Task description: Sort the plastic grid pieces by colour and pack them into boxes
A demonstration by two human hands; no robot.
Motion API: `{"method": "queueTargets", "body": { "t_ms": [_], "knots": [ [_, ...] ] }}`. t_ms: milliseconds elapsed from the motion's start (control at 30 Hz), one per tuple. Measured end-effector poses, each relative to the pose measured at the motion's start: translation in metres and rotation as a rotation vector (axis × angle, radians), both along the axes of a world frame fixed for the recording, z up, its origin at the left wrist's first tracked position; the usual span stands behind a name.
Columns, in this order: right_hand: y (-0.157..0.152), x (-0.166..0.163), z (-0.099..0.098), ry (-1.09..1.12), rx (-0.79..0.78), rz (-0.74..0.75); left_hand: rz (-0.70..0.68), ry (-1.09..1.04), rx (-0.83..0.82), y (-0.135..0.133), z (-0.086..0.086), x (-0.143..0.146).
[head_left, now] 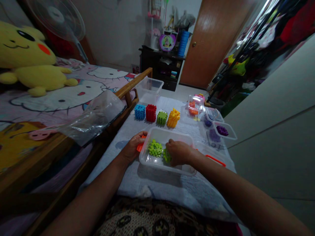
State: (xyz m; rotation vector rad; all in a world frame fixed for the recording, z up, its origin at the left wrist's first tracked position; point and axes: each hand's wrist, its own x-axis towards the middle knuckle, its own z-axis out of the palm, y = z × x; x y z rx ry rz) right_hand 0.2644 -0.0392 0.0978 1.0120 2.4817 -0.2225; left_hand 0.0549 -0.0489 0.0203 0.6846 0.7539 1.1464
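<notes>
A clear plastic box (pixel 167 167) with orange latches stands in front of me. My left hand (pixel 134 146) is closed around its left end, by the orange latch (pixel 140 147). One lime-green notched toy block piece (pixel 155 148) lies flat inside the box, toward its left. My right hand (pixel 178 152) reaches into the box with fingers bent together on a second lime-green notched piece (pixel 167 155); the hand covers part of that piece. Behind the box stand stacks of notched pieces: blue (pixel 140 112), red (pixel 151 113), green (pixel 162 118) and yellow (pixel 173 118).
Small clear containers at the right hold orange pieces (pixel 193 108) and purple pieces (pixel 222 130). An open clear bin (pixel 150 90) stands at the far left table corner. A wooden bed rail (pixel 134 83) borders the left side; a pale cabinet (pixel 275 131) is at right.
</notes>
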Motion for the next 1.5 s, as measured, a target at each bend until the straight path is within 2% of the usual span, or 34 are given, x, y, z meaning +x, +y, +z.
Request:
{"method": "queueTargets", "body": {
  "t_ms": [367,500,667,967,1267,1500],
  "knots": [
    [0.001,0.000,-0.004,0.012,-0.055,0.011,-0.001,0.011,0.006,-0.001,0.002,0.001],
    [0.001,-0.001,-0.009,0.018,-0.014,0.002,0.001,0.001,-0.001,-0.001,0.005,0.001],
    [-0.002,-0.003,-0.008,0.054,0.051,-0.086,0.000,-0.004,0.002,-0.002,0.006,0.002],
    [-0.008,0.001,0.005,0.025,0.056,-0.189,0.004,-0.002,-0.006,-0.001,0.003,0.001],
    [-0.006,0.000,-0.002,-0.012,0.037,-0.184,0.007,0.001,-0.004,0.000,0.001,0.000],
    [-0.005,0.001,-0.005,-0.023,-0.034,-0.148,0.001,-0.001,0.007,-0.001,0.003,0.001]
  ]
}}
